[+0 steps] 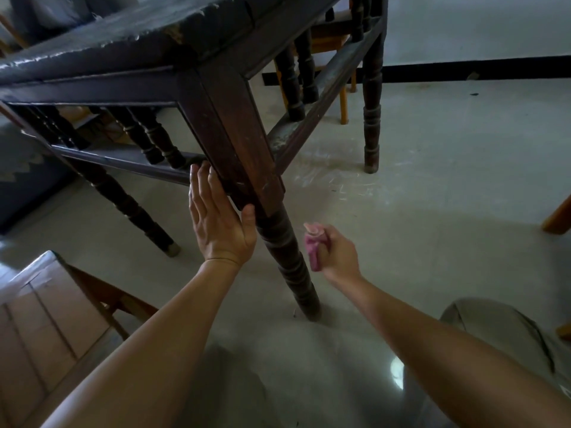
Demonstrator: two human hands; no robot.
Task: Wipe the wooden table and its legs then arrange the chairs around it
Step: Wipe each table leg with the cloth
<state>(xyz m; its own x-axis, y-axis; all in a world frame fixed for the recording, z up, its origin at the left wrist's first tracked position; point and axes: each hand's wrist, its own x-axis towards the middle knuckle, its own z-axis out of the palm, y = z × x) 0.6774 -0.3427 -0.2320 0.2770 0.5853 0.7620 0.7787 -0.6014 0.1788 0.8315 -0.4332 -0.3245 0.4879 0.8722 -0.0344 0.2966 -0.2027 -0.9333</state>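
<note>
**Hands at the desk's near corner leg**

The dark wooden desk (123, 57) stands on the grey floor (432, 180), seen from low down. The left hand (217, 223) lies flat against the square upper part of the near corner leg (278, 242), fingers (197, 186) straight and thumb on the adjoining face. The right hand (336, 251) grips a bunched pink cloth (313, 248) just right of the leg's turned section, not touching it. A brown wooden chair (46, 304) sits lower left, and a pale chair (343, 103) stands beyond the desk's far edge.

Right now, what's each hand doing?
Left hand: open, fingers straight, resting on the table leg.
Right hand: closed round a pink cloth.
</note>
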